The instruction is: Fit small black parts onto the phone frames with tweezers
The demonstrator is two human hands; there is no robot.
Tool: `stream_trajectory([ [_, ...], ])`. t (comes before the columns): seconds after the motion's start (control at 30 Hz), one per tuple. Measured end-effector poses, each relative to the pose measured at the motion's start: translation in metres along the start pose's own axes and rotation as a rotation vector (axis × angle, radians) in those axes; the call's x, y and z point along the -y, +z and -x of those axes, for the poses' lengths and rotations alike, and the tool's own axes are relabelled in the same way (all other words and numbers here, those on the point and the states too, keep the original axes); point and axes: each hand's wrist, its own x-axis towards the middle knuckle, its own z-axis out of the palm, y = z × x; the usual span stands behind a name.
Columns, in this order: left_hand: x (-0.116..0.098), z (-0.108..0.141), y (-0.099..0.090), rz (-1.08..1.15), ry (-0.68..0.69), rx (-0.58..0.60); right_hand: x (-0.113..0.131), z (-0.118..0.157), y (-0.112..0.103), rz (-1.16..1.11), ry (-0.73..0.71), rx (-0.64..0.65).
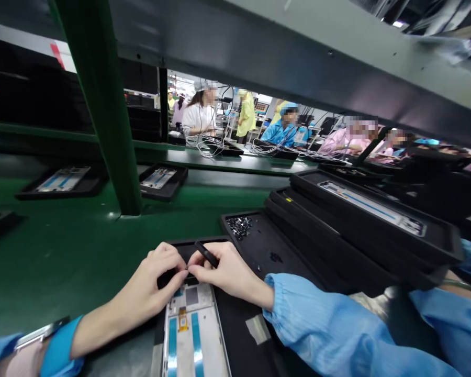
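Note:
A silver phone frame (188, 335) with two blue strips and an orange flex piece lies in a black tray (239, 319) in front of me. Over its far end my left hand (160, 277) pinches with thumb and fingertips; whatever is between them is too small to name. My right hand (225, 269) meets it there, thumb and finger nearly touching the left fingertips. A black pen-like tool (206, 254) rests in the right hand, between thumb and fingers.
Right of my hands, a black tray (267, 238) holds many small dark parts. Beside it, stacked black trays (361, 230) carry another phone frame (372, 207). A green post (105, 120) stands at left, between two trays with frames. Co-workers sit behind; a blue sleeve (455, 324) shows at right.

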Motion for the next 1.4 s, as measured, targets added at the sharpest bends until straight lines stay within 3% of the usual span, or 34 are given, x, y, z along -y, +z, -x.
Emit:
stream_trajectory([
  [0.23, 0.002, -0.003, -0.001, 0.016, 0.046, -0.029, 0.003, 0.001, 0.003, 0.164, -0.183, -0.097],
  [0.5, 0.006, 0.017, -0.014, -0.066, 0.023, -0.020, -0.004, 0.003, 0.011, 0.263, -0.232, -0.033],
  [0.63, 0.007, 0.019, -0.013, -0.063, 0.056, -0.077, -0.004, 0.003, 0.014, 0.301, -0.231, -0.047],
  [0.9, 0.008, 0.014, -0.012, -0.079, 0.115, -0.041, -0.004, 0.003, 0.014, 0.315, -0.255, -0.060],
  [1.4, 0.003, 0.011, -0.001, -0.066, 0.068, -0.145, -0.001, 0.004, 0.013, 0.244, -0.251, -0.095],
])
